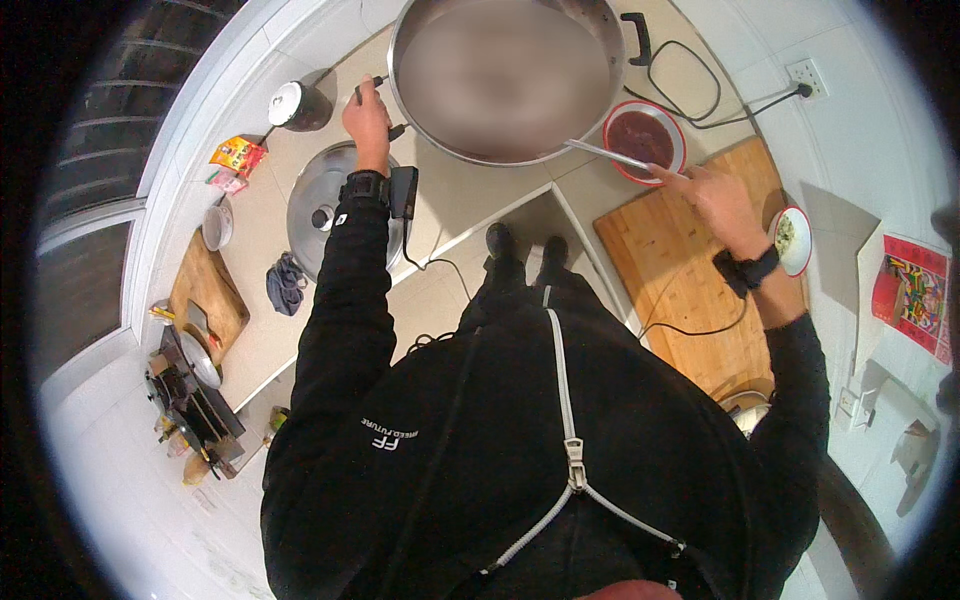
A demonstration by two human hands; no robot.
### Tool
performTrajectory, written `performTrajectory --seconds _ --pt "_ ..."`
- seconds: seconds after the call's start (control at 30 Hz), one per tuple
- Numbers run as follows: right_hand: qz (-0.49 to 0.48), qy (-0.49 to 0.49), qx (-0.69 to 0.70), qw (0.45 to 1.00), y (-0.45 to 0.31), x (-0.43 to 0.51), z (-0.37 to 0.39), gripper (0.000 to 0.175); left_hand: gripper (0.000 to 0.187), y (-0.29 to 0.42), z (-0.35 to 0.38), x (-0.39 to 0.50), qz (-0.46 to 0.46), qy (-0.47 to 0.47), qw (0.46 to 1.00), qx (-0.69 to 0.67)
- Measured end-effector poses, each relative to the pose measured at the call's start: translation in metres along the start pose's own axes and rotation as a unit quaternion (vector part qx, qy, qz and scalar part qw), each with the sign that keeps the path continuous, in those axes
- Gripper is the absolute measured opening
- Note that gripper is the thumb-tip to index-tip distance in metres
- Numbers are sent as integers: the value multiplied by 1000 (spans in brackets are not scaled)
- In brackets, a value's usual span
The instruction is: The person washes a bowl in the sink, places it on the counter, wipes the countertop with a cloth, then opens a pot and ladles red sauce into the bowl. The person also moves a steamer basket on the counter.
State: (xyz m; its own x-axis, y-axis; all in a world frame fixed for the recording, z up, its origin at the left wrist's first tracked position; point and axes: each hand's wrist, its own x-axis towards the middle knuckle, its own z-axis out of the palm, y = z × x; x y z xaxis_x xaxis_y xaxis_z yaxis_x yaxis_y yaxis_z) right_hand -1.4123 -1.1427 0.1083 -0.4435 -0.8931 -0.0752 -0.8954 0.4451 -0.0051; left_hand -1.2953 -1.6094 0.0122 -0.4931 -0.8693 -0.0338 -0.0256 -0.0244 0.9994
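Note:
A wide metal pot (510, 159) stands on the tiled counter in front of me, its contents too blurred to make out. My left hand (367, 120) is closed around the black side handle at its left rim. In my right hand (716, 199) is the handle of a metal utensil (609, 154), which slants over a red-rimmed bowl (640, 141) of dark red stuff. The utensil's far end reaches the pot's lower right rim; its tip cannot be seen. Below my left hand, partly behind the wrist, lies a round metal lid (309, 199) with a black knob.
A large wooden board (660, 262) lies at right, with a bowl of chopped greens (787, 232) beside it. A power cord (716, 82) runs to a wall socket. Along the left are a dark canister (307, 109), food packets (238, 154), a cloth (285, 285) and a chopping board (210, 285) bearing a knife.

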Motion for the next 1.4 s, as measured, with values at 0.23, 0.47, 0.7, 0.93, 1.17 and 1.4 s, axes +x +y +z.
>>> performTrajectory --seconds 0.23,0.47,0.7,0.93,1.17,1.4 --pt "18 25 -48 998 7 5 -15 58 40 -1 0 -1 1 0 1000 0" --pt "-39 31 -63 997 6 8 -6 59 39 0 0 1 22 4 999 40" --pt "-55 33 -126 990 26 -6 -12 63 39 -1 -1 -2 2 -9 1000 3" --pt "-111 48 -130 984 28 5 -11 66 38 -3 -2 0 9 -1 1000 16" --pt "-28 55 -143 988 56 -1 -27 67 40 2 0 -5 19 -6 1000 23" --pt "227 -9 172 959 23 -26 28 53 41 9 4 -20 18 -4 1000 24"
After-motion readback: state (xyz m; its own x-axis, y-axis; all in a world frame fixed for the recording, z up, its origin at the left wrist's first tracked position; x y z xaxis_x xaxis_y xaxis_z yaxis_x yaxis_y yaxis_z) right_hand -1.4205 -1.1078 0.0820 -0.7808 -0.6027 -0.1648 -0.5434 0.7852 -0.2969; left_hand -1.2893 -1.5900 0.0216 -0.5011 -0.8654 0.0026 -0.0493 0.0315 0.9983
